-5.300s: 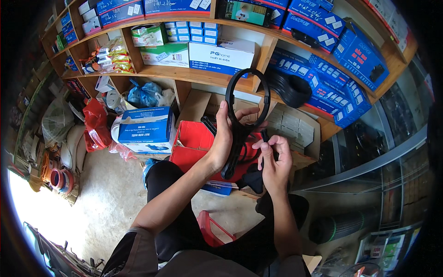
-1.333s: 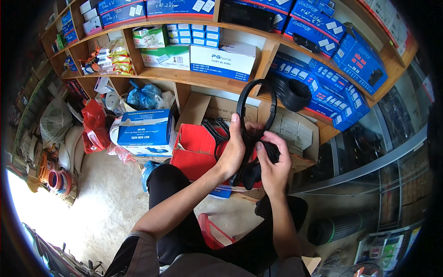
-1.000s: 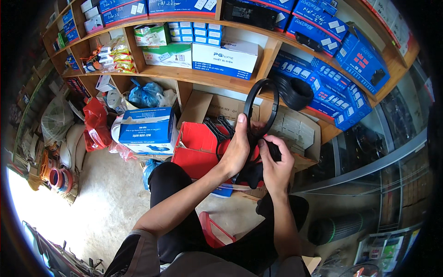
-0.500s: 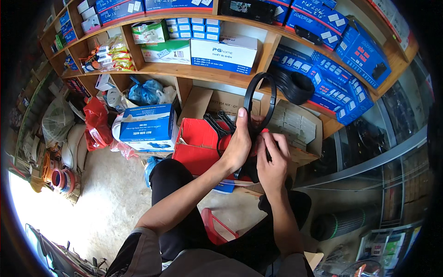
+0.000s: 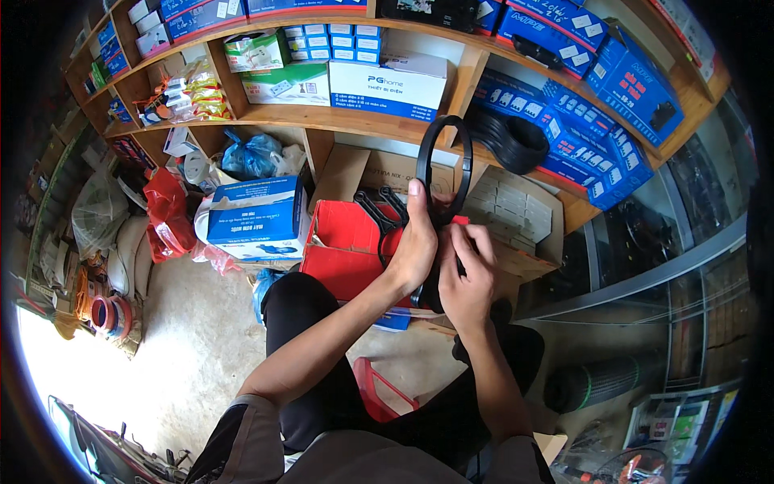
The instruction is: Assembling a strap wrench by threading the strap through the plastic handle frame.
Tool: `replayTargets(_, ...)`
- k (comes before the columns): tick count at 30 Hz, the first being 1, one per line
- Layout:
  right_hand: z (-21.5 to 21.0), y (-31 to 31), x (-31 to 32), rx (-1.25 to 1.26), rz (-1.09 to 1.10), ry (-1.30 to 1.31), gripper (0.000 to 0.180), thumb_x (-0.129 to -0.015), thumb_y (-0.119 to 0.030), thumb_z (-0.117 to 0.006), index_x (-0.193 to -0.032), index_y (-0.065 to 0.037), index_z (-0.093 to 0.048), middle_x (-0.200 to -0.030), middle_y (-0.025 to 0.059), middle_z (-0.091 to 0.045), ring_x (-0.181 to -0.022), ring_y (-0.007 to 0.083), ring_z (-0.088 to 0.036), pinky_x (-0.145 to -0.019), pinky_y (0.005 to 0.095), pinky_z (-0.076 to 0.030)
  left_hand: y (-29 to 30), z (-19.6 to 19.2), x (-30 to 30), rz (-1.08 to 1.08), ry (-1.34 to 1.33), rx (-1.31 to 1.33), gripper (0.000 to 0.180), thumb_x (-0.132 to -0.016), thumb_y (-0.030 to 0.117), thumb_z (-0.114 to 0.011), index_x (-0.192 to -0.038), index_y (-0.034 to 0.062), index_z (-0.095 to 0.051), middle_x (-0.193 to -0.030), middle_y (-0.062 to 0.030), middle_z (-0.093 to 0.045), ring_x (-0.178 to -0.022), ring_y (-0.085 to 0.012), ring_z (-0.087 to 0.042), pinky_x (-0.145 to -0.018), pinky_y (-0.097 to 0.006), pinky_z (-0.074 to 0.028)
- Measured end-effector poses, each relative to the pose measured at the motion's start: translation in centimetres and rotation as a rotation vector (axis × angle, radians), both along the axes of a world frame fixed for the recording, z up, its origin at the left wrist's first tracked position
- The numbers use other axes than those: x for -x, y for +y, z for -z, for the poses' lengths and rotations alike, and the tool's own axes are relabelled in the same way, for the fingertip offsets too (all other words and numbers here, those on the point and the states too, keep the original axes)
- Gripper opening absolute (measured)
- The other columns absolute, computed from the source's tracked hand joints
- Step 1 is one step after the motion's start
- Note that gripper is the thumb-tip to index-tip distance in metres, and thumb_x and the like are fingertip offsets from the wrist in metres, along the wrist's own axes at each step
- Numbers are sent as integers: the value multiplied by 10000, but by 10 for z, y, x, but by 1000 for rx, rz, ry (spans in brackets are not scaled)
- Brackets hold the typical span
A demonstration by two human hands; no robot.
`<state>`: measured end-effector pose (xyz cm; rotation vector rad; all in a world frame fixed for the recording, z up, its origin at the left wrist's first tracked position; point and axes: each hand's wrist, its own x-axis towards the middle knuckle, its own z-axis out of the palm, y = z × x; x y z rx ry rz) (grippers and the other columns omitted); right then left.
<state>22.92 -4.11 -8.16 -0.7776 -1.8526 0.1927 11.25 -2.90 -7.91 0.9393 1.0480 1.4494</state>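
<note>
A black rubber belt (image 5: pixel 426 149) stands up as an upright loop in front of the shelf. My left hand (image 5: pixel 414 246) is closed around its lower left side, the thumb pointing up along it. My right hand (image 5: pixel 468 278) has its fingers curled in on the lower part of the black belt, where the palm and fingers cover the contact. Just left of my hands is an open red box (image 5: pixel 343 278), with thin black bands (image 5: pixel 377 214) draped over its inner edge. More dark material below my hands is partly hidden.
A coil of black belts (image 5: pixel 520 149) lies on the shelf at right, beside blue boxes (image 5: pixel 601 153). An open carton (image 5: pixel 516 214) stands behind my right hand. A blue and white box (image 5: pixel 254 218) is at left. A red stool (image 5: pixel 375 395) shows between my legs.
The belt loop has shifted slightly left and up, tilting a little. My right hand has moved slightly left, its fingers curling closer in. My left hand keeps its grip.
</note>
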Motion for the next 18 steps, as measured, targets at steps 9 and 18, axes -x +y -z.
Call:
replayTargets(9,-17,5,-10,336,15,346,178,-992,-112,-725,-1134,-6,-710,-1033,91,-743,-941,140,-675,-875,286,-526,-4,-24,9,187,-252,71,1230,-849,954,-19,-1315,-3,-636,-668,-35,-584,-517,-132,-489,-488,-264,-377)
replayTargets(18,-19,9,-26,351,-48,198,163,-998,-97,-712,-1116,15,-706,-1021,66,-705,-961,130,-645,-873,285,-509,-6,-22,3,196,-186,55,1202,-895,905,-4,-1288,-42,-630,-603,-24,-521,-513,-129,-473,-457,-272,-353)
